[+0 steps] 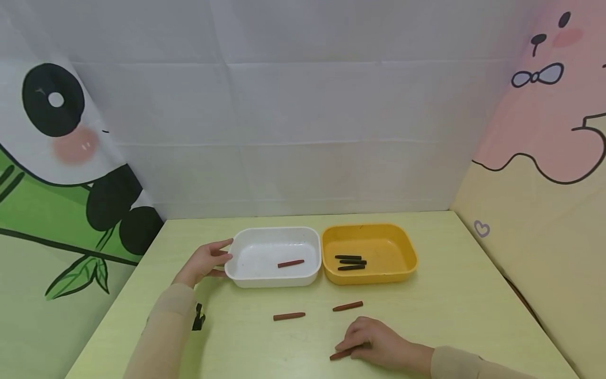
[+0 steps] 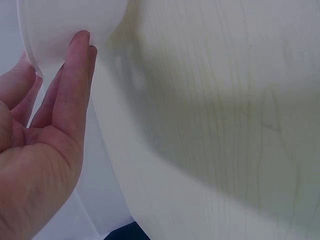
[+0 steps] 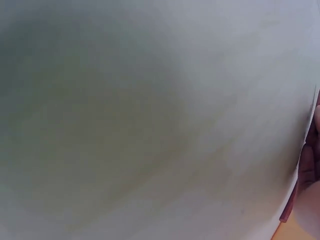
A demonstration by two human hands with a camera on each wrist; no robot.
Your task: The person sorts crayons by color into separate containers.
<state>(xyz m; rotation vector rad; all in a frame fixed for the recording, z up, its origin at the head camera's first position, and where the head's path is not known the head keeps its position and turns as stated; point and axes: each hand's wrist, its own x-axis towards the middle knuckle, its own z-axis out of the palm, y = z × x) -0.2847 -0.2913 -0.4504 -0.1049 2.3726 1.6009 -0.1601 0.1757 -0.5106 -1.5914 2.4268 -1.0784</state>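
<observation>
The dark-red, crayon-shaped stick (image 1: 340, 355) is at the near side of the pale yellow counter (image 1: 236, 352), pinched by the fingers of my right hand (image 1: 381, 343). Its visible end comes out to the left and a little toward me, so its long axis goes mostly sideways, slightly slanting. Whether it touches the counter, I cannot tell.

From this hand, the white rectangular plastic tray (image 1: 255, 258) lies to the left and farther away, and this is the relation that matters most, I judge. My left hand (image 1: 205, 261) is nearer to that tray: its fingers, almost straight and spread, touch the left rim and the outer wall.

A second dark-red stick (image 1: 347, 306) lies just beyond my right hand, almost parallel to the pinched one; a third dark-red stick (image 1: 289, 316) lies more to the left, before the white tray. Inside this tray there is one dark-red stick (image 1: 291, 263). Just to its right stands the yellow rectangular plastic tray (image 1: 388, 252), with three black sticks (image 1: 351, 267) in it. Behind everything hangs a whitish creased sheet (image 1: 303, 116).
</observation>
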